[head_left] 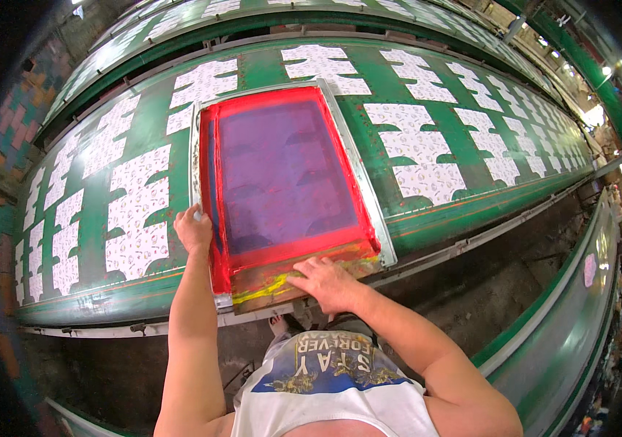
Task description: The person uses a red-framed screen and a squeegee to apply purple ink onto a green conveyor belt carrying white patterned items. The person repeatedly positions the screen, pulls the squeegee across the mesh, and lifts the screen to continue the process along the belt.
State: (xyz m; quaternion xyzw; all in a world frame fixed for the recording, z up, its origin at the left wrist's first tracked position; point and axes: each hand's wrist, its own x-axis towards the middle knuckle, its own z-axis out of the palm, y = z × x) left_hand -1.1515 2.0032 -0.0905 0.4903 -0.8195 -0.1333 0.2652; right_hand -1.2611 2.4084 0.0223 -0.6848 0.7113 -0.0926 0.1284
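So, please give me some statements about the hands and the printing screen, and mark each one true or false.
1. The left hand grips the left edge of the printing screen. True.
2. The right hand is lifted in the air, away from the frame. False: it lies flat on the near edge of the frame, which is smeared with paint.
3. The mesh of the screen looks purple with a red border. True.
4. The screen lies on a bare wooden table. False: it lies on a long green table with rows of white patterned fabric pieces.
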